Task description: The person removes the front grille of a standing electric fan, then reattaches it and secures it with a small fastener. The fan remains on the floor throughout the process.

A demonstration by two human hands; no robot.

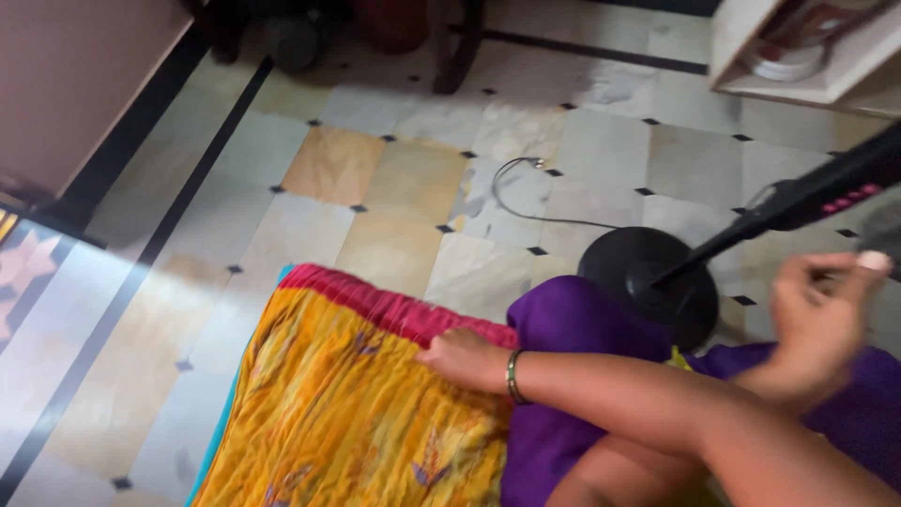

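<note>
A yellow patterned cloth (347, 413) with a red border (375, 305) lies spread on the tiled floor. My left hand (462, 359), with a bangle at the wrist, presses down on the cloth's red edge, fingers curled into the fabric. A purple cloth (572, 324) lies bunched just right of that hand and under my forearm. My right hand (821, 314) is raised at the right, blurred, with its fingers curled and nothing visible in it. It hovers close to the pole of a black pedestal fan (798, 202).
The fan's round black base (638, 272) stands on the floor behind the purple cloth. A thin cable (511, 188) loops over the tiles. A pale shelf unit (807, 66) is at the top right, a pinkish wall panel (75, 84) at the top left.
</note>
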